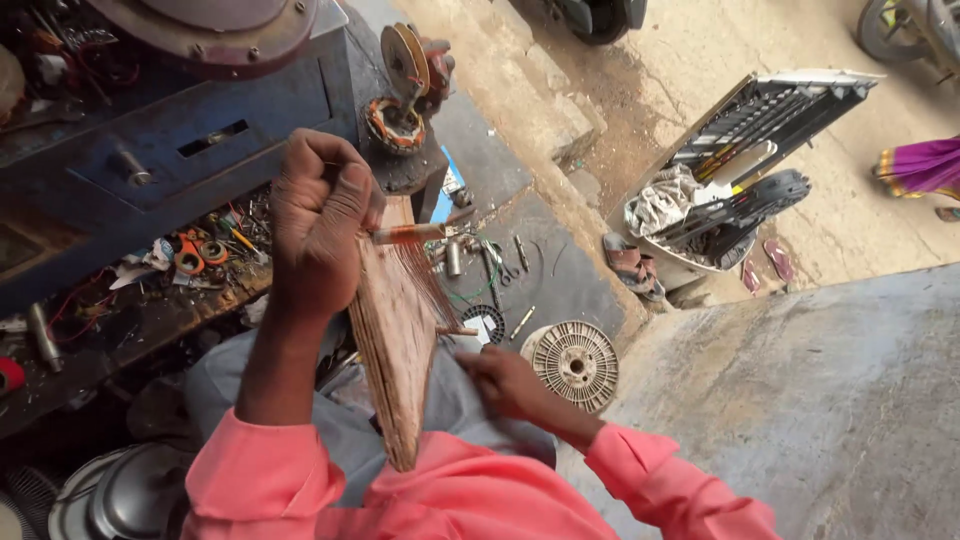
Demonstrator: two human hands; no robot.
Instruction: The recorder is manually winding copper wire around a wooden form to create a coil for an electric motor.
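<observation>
A view from above of one person in pink sleeves, seated beside a cluttered blue workbench [150,150] that fills the upper left. On the bench's lower shelf, near its front edge, lie two small orange rings [198,252] among loose wires and scraps. At the bottom left corner of the view sit two stacked metal lids [120,495].

The left hand [320,225] is raised and closed in a fist around one end of a thin copper-wound rod [408,234], which pokes out to the right of the fist. Fine copper wires [420,280] fan down from the rod to one wooden board [395,350], which stands on edge across the person's lap, just off the bench's right corner.

The right hand [505,380] rests low, just right of the board, with fingers curled toward its edge near a small peg; whether it pinches a wire cannot be told.

On the bench's right corner sits one motor coil [393,125] with a disc above it. On the ground to the right lie one round ribbed white wheel [575,365], a few hand tools [490,265], and farther right one open case [730,180] of parts beside two sandals [632,268].
</observation>
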